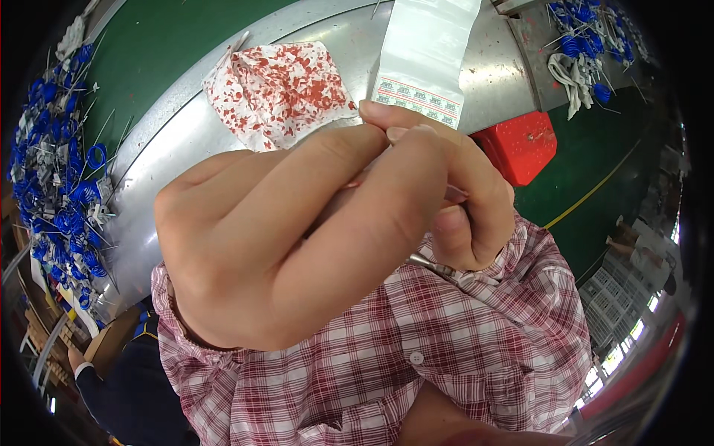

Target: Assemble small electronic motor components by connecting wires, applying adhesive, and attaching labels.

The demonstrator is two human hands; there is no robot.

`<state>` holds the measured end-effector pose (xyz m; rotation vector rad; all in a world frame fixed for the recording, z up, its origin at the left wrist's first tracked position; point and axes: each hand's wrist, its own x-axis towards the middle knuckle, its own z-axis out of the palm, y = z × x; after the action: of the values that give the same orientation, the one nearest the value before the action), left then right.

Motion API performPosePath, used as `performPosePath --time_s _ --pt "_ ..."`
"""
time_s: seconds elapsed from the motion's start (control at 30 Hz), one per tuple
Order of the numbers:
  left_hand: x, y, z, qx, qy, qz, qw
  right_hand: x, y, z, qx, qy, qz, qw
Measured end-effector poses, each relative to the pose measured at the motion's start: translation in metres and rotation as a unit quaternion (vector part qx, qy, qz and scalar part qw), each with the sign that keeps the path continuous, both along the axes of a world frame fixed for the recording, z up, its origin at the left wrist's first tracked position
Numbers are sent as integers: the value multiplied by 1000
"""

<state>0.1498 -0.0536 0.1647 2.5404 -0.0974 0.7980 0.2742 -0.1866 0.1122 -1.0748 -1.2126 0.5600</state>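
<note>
My left hand (290, 238) is raised close in front of me, fingers curled and thumb and fingertips pinched together. Against its fingertips press those of my right hand (480, 178), also closed. Whatever is pinched between them is too hidden to name; only a sliver of something pinkish shows in the gaps. Below the right fingers a slim metal rod (425, 262) sticks out, apparently tucked in that hand. Beyond the hands lies a crumpled white cloth (290, 97) covered in red blotches. To its right is a pale sheet (428, 44) with rows of small green stickers at its near end.
A curved metal worktop (163, 141) borders a green surface (171, 44). Blue coiled parts with wire leads (67, 215) heap along the left, and more blue parts (587, 33) lie at the far right. A red box (524, 149) stands right. Another person's dark sleeve (111, 401) shows lower left.
</note>
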Motion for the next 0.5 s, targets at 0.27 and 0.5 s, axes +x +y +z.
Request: performPosePath --time_s 0.27,0.5 --pt "-1 1 -1 -15 20 1 1000 3 3 -2 10 -31 4 999" --pt "-2 2 3 -33 35 -6 999 4 4 -1 12 -50 -4 999"
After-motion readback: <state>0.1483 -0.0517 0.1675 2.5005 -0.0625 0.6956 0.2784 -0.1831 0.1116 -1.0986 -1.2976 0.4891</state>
